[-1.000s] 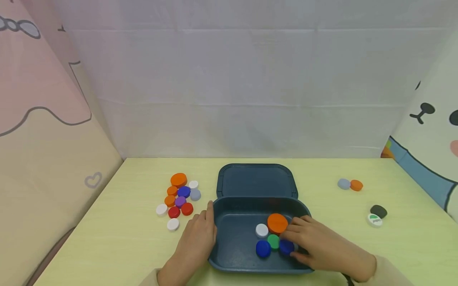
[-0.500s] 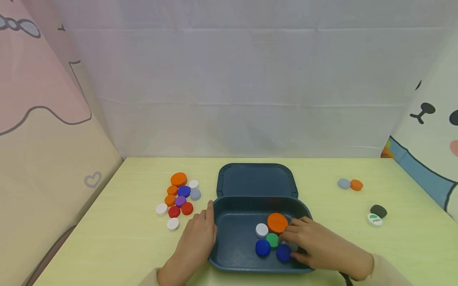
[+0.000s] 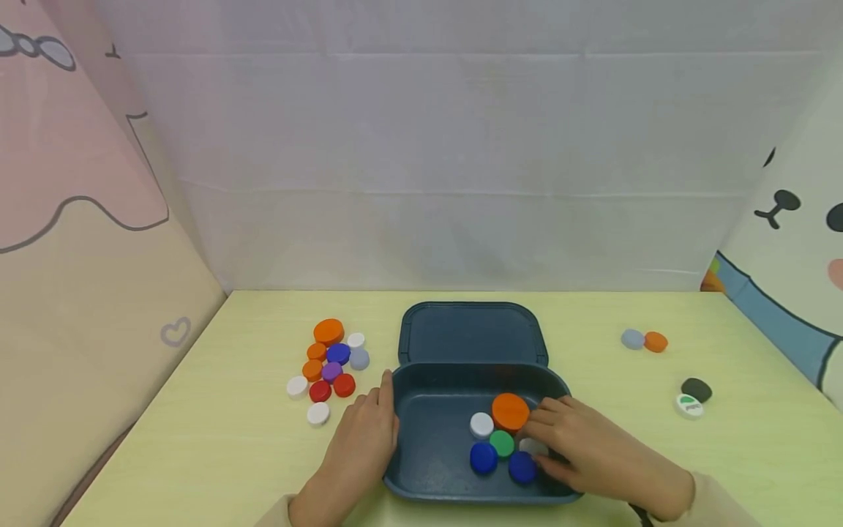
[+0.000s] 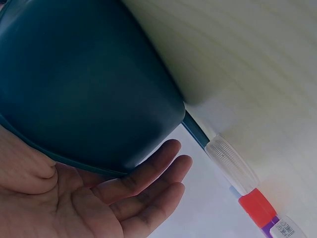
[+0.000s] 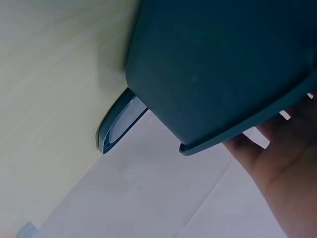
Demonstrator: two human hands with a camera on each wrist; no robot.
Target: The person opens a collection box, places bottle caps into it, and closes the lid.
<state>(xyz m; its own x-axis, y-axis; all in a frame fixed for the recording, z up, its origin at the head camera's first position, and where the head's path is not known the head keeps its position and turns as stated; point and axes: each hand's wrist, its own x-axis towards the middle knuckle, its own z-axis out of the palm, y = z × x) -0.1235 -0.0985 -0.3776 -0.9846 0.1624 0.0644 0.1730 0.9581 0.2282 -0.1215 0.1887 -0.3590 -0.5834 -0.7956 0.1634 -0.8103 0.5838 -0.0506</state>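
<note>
A dark blue plastic box [image 3: 437, 468] holds several bottle caps: an orange cap [image 3: 510, 411], a white cap [image 3: 482, 425], a green cap [image 3: 502, 444] and two blue caps, one being the left blue cap [image 3: 484, 457]. My right hand [image 3: 573, 446] reaches over the box's right side, thumb and fingertips pinching a pale cap [image 3: 532, 448] beside the right blue cap [image 3: 523, 467]. Against the left wall rests my left hand [image 3: 362, 443], its index finger straight along the rim. In the left wrist view its other fingers [image 4: 148, 188] extend loosely beneath the rim.
Behind the box lies its dark blue lid [image 3: 473, 333]. Left of it is a group of loose caps, including a purple cap [image 3: 332, 372] and a red cap [image 3: 320, 391]. Farther right lie an orange cap [image 3: 656, 342], a light blue cap [image 3: 633, 338] and a black cap [image 3: 696, 389].
The right blue cap has shifted slightly toward me and left, away from the right fingers. A pale cap now shows between right thumb and fingers. The left hand stays put.
</note>
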